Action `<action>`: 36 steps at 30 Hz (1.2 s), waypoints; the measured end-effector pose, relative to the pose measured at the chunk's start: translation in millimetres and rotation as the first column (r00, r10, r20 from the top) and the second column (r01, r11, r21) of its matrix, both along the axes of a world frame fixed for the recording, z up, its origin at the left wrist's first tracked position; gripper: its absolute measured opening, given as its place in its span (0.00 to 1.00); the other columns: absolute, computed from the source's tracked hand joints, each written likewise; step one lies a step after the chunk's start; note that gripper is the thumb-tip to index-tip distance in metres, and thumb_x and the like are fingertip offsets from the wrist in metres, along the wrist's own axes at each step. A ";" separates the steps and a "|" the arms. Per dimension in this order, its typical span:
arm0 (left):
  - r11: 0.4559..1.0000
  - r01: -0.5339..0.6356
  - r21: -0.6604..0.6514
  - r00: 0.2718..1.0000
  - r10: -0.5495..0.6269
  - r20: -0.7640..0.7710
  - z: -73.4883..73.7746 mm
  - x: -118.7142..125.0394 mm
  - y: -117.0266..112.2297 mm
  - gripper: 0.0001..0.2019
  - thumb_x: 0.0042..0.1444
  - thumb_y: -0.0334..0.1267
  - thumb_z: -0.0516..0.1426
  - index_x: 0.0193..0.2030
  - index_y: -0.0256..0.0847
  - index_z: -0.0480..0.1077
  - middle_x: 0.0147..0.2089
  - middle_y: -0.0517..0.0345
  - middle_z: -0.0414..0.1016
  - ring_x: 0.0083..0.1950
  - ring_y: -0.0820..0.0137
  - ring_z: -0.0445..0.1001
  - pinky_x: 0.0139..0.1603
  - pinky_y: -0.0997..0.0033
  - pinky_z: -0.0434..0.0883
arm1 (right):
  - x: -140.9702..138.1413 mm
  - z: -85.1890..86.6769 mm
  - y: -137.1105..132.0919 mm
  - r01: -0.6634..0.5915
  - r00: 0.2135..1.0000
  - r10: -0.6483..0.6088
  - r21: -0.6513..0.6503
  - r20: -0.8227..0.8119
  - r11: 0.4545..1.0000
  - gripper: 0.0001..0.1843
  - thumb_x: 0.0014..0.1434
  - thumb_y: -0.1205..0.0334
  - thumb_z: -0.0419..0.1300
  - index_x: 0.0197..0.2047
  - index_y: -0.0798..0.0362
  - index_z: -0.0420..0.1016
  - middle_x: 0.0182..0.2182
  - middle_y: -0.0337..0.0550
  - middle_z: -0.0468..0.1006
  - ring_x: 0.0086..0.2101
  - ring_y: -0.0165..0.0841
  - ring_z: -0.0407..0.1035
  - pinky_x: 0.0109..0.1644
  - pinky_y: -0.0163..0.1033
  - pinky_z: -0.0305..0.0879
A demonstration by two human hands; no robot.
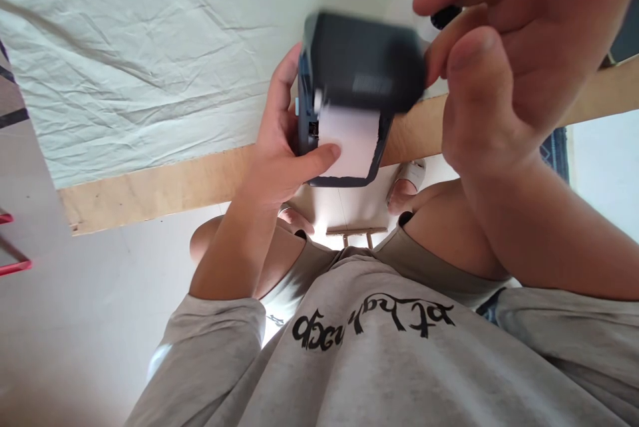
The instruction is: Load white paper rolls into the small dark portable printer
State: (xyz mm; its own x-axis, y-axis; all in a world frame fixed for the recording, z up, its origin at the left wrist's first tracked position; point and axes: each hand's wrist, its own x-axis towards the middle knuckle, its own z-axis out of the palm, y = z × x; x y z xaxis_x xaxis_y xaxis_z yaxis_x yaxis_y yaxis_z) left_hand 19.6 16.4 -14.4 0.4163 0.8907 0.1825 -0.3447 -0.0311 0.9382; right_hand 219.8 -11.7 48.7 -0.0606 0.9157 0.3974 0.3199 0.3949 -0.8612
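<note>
The left hand (274,161) wraps the device (360,94), thumb on white paper (355,141), likely steadying both; the loosely open right hand (529,58) sits at its lid (369,51).

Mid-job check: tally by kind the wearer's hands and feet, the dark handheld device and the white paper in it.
Hands (left hand, right hand): 2
Feet (left foot, right foot): 2
Dark device: 1
White paper: 1
Total: 6
</note>
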 end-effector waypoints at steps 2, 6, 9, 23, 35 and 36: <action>0.999 -0.024 -0.021 1.000 0.024 -0.016 -1.5 0.4 -0.7 0.38 0.42 0.43 0.70 0.62 0.58 0.63 0.49 0.60 0.73 0.39 0.70 0.74 0.35 0.69 0.71 | -2.8 -0.4 -0.5 0.064 0.998 -0.061 0.111 -0.033 0.992 0.13 0.64 0.58 0.53 0.51 0.47 0.65 0.49 0.39 0.66 0.46 0.27 0.69 0.30 0.32 0.59; 0.997 0.004 -0.074 1.000 -0.006 -0.029 5.9 -1.2 -3.4 0.41 0.42 0.43 0.70 0.63 0.58 0.59 0.50 0.59 0.74 0.38 0.68 0.77 0.35 0.67 0.73 | -5.3 -3.8 0.5 -0.062 0.985 0.061 0.003 0.164 0.998 0.16 0.60 0.62 0.56 0.52 0.52 0.66 0.50 0.45 0.71 0.48 0.30 0.67 0.30 0.32 0.63; 0.994 0.052 -0.098 0.999 -0.052 0.001 18.5 -2.2 -6.9 0.39 0.42 0.45 0.70 0.61 0.56 0.61 0.54 0.57 0.73 0.49 0.62 0.78 0.41 0.64 0.76 | -6.3 -6.8 1.0 -0.101 0.973 0.116 -0.085 0.199 0.991 0.21 0.61 0.56 0.58 0.56 0.52 0.62 0.54 0.46 0.70 0.46 0.30 0.69 0.30 0.32 0.64; 0.972 -0.007 -0.237 0.996 -0.014 -0.088 39.8 -1.7 -11.2 0.22 0.50 0.59 0.64 0.47 0.48 0.74 0.47 0.50 0.76 0.65 0.47 0.66 0.55 0.53 0.72 | -8.3 -23.5 6.6 -0.205 0.978 0.208 -0.233 -0.009 0.951 0.33 0.56 0.48 0.64 0.60 0.46 0.56 0.55 0.44 0.67 0.43 0.26 0.67 0.36 0.31 0.67; 0.967 0.040 -0.252 0.999 -0.036 0.022 36.1 -2.9 -8.2 0.25 0.52 0.58 0.63 0.51 0.46 0.72 0.52 0.51 0.77 0.70 0.48 0.61 0.60 0.49 0.71 | -3.5 -36.4 10.0 -0.124 0.959 0.154 -0.135 0.239 0.983 0.37 0.55 0.44 0.62 0.63 0.44 0.52 0.55 0.44 0.68 0.46 0.34 0.69 0.40 0.37 0.70; 0.967 0.045 -0.252 0.999 -0.039 0.028 36.6 -2.0 -8.8 0.25 0.53 0.58 0.63 0.52 0.45 0.72 0.53 0.50 0.76 0.70 0.49 0.62 0.61 0.49 0.70 | -3.3 -36.0 10.1 -0.127 0.958 0.158 -0.137 0.239 0.982 0.38 0.55 0.44 0.62 0.63 0.44 0.52 0.56 0.44 0.67 0.47 0.34 0.69 0.41 0.38 0.70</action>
State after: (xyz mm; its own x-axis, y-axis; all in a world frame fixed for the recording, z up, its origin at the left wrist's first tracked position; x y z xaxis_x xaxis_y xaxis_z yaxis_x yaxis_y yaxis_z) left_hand 17.5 7.6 22.2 0.4527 0.8909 -0.0359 -0.3621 0.2205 0.9057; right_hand 216.4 -1.7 12.8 -0.2767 0.9299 0.2423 0.4773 0.3518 -0.8052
